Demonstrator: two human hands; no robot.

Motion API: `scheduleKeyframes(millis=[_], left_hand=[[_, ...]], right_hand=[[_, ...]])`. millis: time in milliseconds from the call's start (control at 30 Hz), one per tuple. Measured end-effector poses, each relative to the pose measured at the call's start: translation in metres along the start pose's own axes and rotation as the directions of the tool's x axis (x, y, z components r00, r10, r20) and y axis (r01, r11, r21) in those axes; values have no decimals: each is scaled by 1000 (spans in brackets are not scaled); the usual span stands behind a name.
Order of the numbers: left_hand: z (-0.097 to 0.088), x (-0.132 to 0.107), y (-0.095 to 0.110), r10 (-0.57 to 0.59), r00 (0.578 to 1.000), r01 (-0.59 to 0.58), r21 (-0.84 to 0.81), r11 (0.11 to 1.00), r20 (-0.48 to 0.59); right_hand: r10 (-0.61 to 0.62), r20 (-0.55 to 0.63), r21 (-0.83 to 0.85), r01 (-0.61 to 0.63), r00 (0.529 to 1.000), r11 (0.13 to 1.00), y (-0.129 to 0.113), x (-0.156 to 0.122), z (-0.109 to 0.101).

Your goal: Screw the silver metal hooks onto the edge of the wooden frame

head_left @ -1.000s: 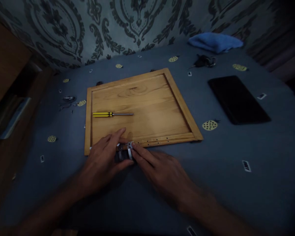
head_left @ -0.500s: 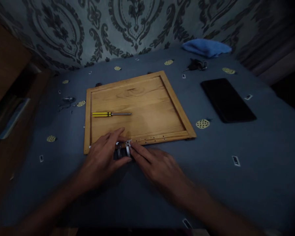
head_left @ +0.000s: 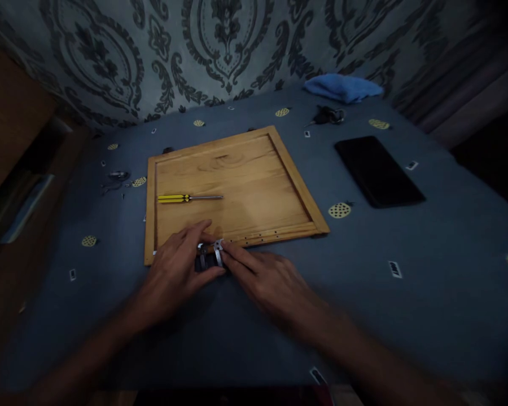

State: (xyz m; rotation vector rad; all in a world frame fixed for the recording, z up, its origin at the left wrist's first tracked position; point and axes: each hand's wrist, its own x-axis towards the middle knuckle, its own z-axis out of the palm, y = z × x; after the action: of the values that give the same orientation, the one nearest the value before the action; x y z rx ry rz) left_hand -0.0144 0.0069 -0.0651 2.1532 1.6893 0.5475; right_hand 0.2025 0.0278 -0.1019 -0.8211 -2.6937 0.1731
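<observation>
A framed wooden panel (head_left: 232, 183) lies flat on the bed-like surface, with small dark holes along its near edge. At that edge is a small silver metal fitting (head_left: 218, 254) with a curved strip; its exact kind is unclear. My left hand (head_left: 180, 256) curls around the fitting's left side, thumb below and fingers above. From the right, the fingertips of my right hand (head_left: 258, 276) press together against the silver strip. A screwdriver (head_left: 190, 198) with a yellow and black handle rests on the panel, its tip pointing right.
A black tablet-like slab (head_left: 379, 171) lies to the right. Behind it are a dark tangled object (head_left: 328, 115) and a blue cloth (head_left: 342, 88). Small metal parts (head_left: 117, 176) lie left of the panel. A wooden cabinet (head_left: 17, 113) borders the left, and a patterned wall (head_left: 161, 56) the back.
The view has shifted slightly, so the panel and slab appear a little further left. Both hands keep nearly the same hold on the fitting.
</observation>
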Motion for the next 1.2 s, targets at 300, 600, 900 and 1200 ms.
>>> scheduleKeyframes(millis=[300,600,900,1200], left_hand=[[0,0,-2,-18,1000,18,-11,1000,4],[0,0,-2,-3,1000,3,3,1000,-2],[-8,4,-7,-13,997,25,-169,985,75],[-23,8,-9,-36,994,64,-285,956,103]], right_hand=[[-14,12,59,14,1000,998,3,0,0],[-15,-44,69,18,999,997,5,-2,11],[-16,-28,32,17,999,999,4,3,-1],[-3,-18,38,4,1000,999,4,5,-3]])
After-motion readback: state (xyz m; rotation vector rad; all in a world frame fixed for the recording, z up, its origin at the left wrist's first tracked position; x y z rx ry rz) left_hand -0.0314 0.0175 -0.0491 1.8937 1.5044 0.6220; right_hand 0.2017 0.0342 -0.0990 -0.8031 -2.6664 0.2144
